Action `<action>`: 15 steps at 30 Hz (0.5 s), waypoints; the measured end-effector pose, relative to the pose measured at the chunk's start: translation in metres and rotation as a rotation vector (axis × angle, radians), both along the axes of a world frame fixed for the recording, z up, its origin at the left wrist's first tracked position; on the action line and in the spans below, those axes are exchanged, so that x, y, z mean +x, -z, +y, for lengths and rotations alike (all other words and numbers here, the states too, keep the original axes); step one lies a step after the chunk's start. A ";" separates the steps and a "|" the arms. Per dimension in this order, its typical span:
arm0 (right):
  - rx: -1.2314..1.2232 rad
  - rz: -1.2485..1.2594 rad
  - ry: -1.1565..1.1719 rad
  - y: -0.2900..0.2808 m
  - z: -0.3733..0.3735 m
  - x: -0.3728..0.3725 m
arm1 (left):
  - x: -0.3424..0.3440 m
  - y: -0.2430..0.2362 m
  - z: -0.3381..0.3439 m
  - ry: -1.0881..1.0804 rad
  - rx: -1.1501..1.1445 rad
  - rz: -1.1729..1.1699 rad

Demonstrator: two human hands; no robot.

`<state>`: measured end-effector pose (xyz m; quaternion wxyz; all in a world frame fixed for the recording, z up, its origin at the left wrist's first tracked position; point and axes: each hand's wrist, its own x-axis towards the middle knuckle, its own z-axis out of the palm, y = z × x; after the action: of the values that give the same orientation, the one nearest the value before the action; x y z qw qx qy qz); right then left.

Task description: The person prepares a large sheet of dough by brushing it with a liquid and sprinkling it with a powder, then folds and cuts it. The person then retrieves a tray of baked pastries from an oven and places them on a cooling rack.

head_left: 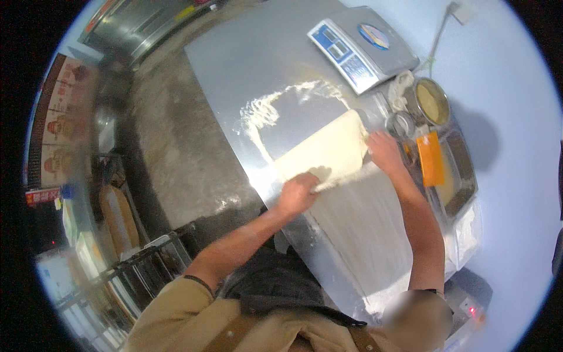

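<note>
Lying mid-frame on counter (234,64): pale dough sheet (328,149). Likely soft, floppy, fairly light, easy to tear (floury, maybe slippery); best held by opposite edges. Points lower left to upper right along long axis. Pinched at lower edge by left hand (299,193); met at right end by right hand (385,151), can't tell if gripping.

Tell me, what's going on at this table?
A person has both bare hands on a pale, flat sheet that looks like dough, lying on a metal table. The left hand is at its near edge and the right hand at its right edge; how firmly either grips is hard to tell. White smears, probably flour, lie beyond the sheet. A scale stands toward the far end, with a round metal container to the right.
</note>
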<state>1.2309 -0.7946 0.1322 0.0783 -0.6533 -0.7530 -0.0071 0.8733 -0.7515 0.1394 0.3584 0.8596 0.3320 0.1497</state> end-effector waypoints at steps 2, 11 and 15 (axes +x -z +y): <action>-0.050 -0.003 0.000 0.014 -0.053 0.003 | 0.011 0.010 -0.044 0.110 -0.010 0.054; 0.242 0.390 0.522 0.039 -0.144 -0.041 | 0.025 0.049 -0.093 0.088 0.162 0.030; 0.211 0.445 1.056 0.046 -0.283 -0.074 | 0.021 0.050 -0.096 0.052 0.139 0.054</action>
<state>1.1572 -1.0779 0.0859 0.2851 -0.9147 -0.2858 0.0173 0.8946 -0.8479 0.0890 0.2924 0.8945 0.3080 0.1399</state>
